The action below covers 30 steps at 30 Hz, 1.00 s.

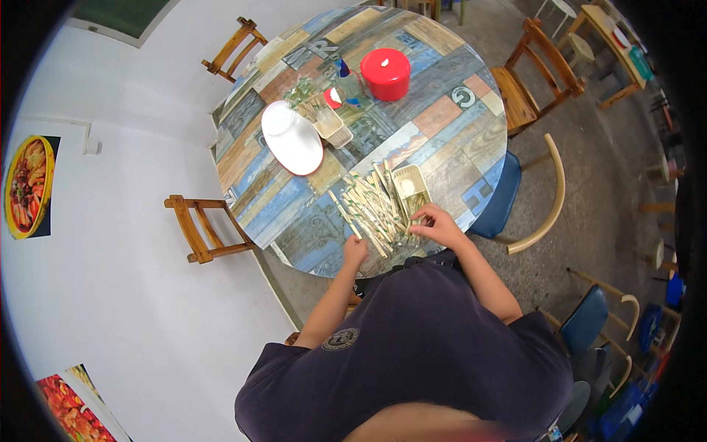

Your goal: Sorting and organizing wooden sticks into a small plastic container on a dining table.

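Paper-wrapped chopsticks (368, 205) lie in a loose pile near the table's front edge. At the pile's left side, my left hand (356, 253) is closed around the near end of one chopstick packet (345, 215). Just right of the pile stands a cream plastic chopstick box (412, 179) with compartments; some wrapped chopsticks are in its near part. My right hand (436, 225) is at the box's near end, fingers bent and pinched together. Whatever the right fingertips hold is too small to make out. Crumpled clear plastic (401, 239) lies between the hands.
Farther back on the round table (471, 132) are a white oval tray (292, 140), a second cream box (335, 131) holding chopsticks, a clear bottle (349, 90) and a red lidded pot (387, 75). Wooden chairs (210, 230) and a blue-seated chair (502, 199) surround it.
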Motion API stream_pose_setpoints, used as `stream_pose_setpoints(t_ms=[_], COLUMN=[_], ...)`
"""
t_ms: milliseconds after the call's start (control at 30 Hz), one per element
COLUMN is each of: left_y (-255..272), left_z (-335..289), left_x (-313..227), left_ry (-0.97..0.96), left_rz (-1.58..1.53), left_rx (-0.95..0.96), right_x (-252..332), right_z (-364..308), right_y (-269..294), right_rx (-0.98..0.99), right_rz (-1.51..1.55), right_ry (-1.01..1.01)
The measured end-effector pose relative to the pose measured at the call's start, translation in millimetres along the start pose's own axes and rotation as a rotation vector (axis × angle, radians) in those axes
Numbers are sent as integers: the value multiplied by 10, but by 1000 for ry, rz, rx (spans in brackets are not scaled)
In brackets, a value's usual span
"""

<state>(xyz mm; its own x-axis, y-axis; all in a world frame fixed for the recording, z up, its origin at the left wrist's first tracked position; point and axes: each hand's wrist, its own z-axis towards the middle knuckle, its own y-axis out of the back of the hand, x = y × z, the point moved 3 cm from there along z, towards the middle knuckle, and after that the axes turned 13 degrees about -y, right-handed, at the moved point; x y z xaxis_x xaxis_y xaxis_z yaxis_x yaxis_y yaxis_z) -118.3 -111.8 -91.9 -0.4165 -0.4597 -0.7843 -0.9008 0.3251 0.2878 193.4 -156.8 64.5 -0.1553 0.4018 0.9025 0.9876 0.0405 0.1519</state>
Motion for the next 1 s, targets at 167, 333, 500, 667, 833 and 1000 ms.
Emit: stream_pose_setpoints(t_ms=[167,333,500,667,833,1000], left_y=[89,-22,-12,181,184,-172], left_z=[-167,-144,-68,-469,-912,-927], left_x=[-69,-301,-311,-626,-1448,-1902], left_ry=[42,179,26,-325,-886,-1086], left_rz=[-35,-202,-335,-185,342,374], left_rx=[31,29,-61,-95,-26,262], right_x=[-33,-44,24,5,416,971], right_z=[-51,-62,-66,-96,-189,-239], right_y=[23,30,35,171,135,-41], right_rx=[11,-45,-106,-253,-219,40], right_rz=[62,34,31,93,385,514], right_ry=[-36,-26,20,19,13,98])
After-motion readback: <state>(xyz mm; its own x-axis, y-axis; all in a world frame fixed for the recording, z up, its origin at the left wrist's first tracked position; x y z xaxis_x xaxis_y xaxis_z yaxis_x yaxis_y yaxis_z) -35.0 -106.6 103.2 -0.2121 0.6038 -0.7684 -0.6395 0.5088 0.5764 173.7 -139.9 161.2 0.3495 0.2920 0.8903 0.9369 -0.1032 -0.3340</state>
